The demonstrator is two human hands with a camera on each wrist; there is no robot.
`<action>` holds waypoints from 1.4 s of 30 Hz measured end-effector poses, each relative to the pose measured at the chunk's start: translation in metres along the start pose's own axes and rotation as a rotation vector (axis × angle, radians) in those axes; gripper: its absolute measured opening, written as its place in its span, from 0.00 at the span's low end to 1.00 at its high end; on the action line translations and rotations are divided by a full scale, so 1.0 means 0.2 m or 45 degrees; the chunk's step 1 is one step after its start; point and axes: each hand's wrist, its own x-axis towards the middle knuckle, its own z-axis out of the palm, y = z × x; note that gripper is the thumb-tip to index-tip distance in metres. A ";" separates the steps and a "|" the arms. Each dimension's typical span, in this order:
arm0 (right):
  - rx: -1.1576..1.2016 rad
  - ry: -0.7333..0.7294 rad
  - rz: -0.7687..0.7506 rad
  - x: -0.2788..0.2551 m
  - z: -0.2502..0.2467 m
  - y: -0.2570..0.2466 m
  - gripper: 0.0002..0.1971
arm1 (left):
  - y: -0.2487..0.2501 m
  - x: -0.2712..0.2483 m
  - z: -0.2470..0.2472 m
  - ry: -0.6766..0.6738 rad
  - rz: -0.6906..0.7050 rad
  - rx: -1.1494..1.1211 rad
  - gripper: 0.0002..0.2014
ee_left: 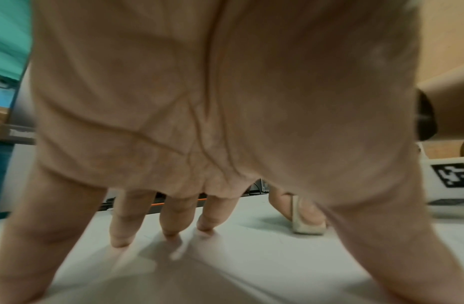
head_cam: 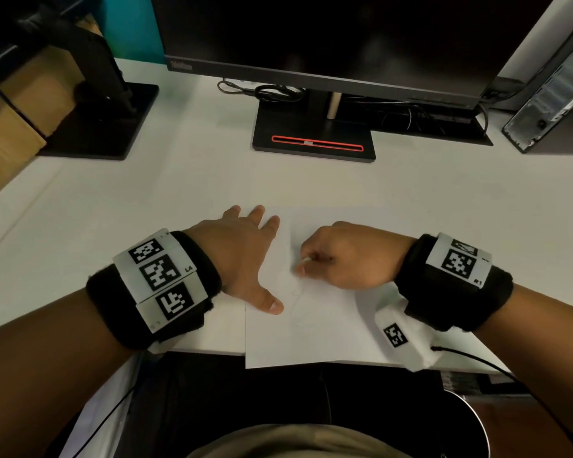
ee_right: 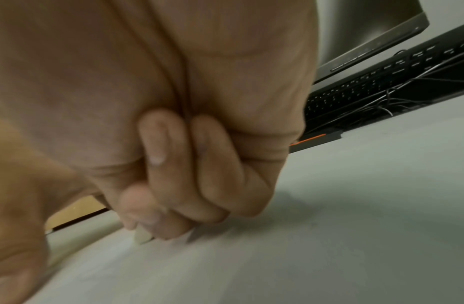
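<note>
A white sheet of paper (head_cam: 311,338) lies on the white desk (head_cam: 129,200), its near edge hanging over the desk's front. Faint pencil marks (head_cam: 298,305) show on it. My left hand (head_cam: 245,252) presses flat on the sheet's left part, fingers and thumb spread; the left wrist view shows the fingertips (ee_left: 171,230) on the paper. My right hand (head_cam: 344,256) is curled and pinches a small white eraser (head_cam: 305,260) whose end touches the paper. The eraser (ee_left: 307,224) stands on the paper just right of my left hand. In the right wrist view only its tip (ee_right: 142,236) shows below the fingers.
A dark monitor (head_cam: 328,38) stands behind the paper on a black base with a red slot (head_cam: 315,140). A second black stand (head_cam: 103,123) and a cardboard box (head_cam: 14,120) are at the left. A keyboard (head_cam: 444,117), cables and a computer case (head_cam: 556,90) are at the right.
</note>
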 end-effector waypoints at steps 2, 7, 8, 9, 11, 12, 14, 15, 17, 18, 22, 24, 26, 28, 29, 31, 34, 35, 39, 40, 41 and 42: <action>0.021 0.033 0.044 0.01 -0.02 0.02 0.23 | 0.00 0.00 0.00 0.000 0.002 -0.002 0.68; -0.003 0.011 -0.011 0.02 -0.01 -0.02 0.22 | 0.00 0.00 0.00 -0.001 -0.001 -0.010 0.68; -0.007 -0.018 -0.029 0.02 0.00 -0.03 0.22 | 0.00 0.00 0.00 0.002 0.002 -0.005 0.68; -0.007 -0.027 -0.024 0.02 0.00 -0.03 0.23 | 0.00 0.00 0.00 0.005 0.003 -0.002 0.68; -0.005 0.015 0.046 0.04 -0.04 -0.01 0.23 | 0.00 0.00 0.01 0.007 0.005 -0.011 0.68; -0.009 0.050 0.074 0.05 -0.06 0.00 0.23 | 0.00 -0.01 0.01 0.011 0.006 -0.018 0.68; -0.022 0.078 0.058 0.07 -0.05 0.00 0.23 | -0.01 -0.01 0.01 0.017 0.006 -0.023 0.68; -0.027 0.058 0.016 0.06 -0.04 -0.02 0.22 | -0.01 -0.01 0.01 0.017 0.007 -0.024 0.68; -0.027 -0.024 -0.050 0.05 -0.01 -0.06 0.21 | -0.01 -0.01 0.01 0.015 0.006 -0.021 0.68; -0.026 -0.048 -0.051 0.05 -0.01 -0.06 0.21 | 0.00 -0.01 0.01 0.019 0.006 -0.015 0.68; -0.042 0.040 0.030 0.08 -0.06 -0.02 0.23 | 0.00 -0.01 0.01 0.018 0.001 -0.011 0.67; -0.039 0.053 -0.023 0.09 -0.05 -0.03 0.21 | -0.01 0.00 0.01 0.024 0.004 -0.008 0.68; -0.030 -0.004 -0.087 0.08 -0.01 -0.06 0.19 | -0.01 0.00 0.02 0.030 0.009 -0.013 0.68; -0.018 -0.044 -0.076 0.07 -0.02 -0.06 0.20 | -0.01 0.00 0.02 0.034 0.009 -0.009 0.68; -0.026 -0.034 -0.045 0.08 -0.04 -0.05 0.20 | -0.01 0.00 0.02 0.032 0.007 -0.007 0.68; -0.045 0.024 0.017 0.09 -0.07 -0.02 0.22 | 0.00 0.00 0.01 0.031 0.007 -0.011 0.67; -0.045 0.048 -0.027 0.10 -0.06 -0.04 0.21 | -0.01 0.00 0.01 0.033 0.010 -0.016 0.67; -0.035 0.016 -0.063 0.10 -0.04 -0.06 0.20 | -0.01 0.00 0.02 0.033 0.012 -0.015 0.67; -0.023 -0.057 -0.036 0.08 -0.05 -0.07 0.21 | -0.01 0.00 0.02 0.043 0.010 -0.005 0.68; -0.035 -0.025 -0.012 0.09 -0.07 -0.06 0.21 | -0.01 0.00 0.02 0.043 0.007 -0.007 0.68; -0.047 0.008 -0.004 0.10 -0.08 -0.06 0.22 | -0.01 0.00 0.02 0.042 0.006 -0.010 0.68; -0.053 0.031 -0.015 0.10 -0.08 -0.06 0.21 | -0.01 0.00 0.02 0.041 0.008 -0.015 0.67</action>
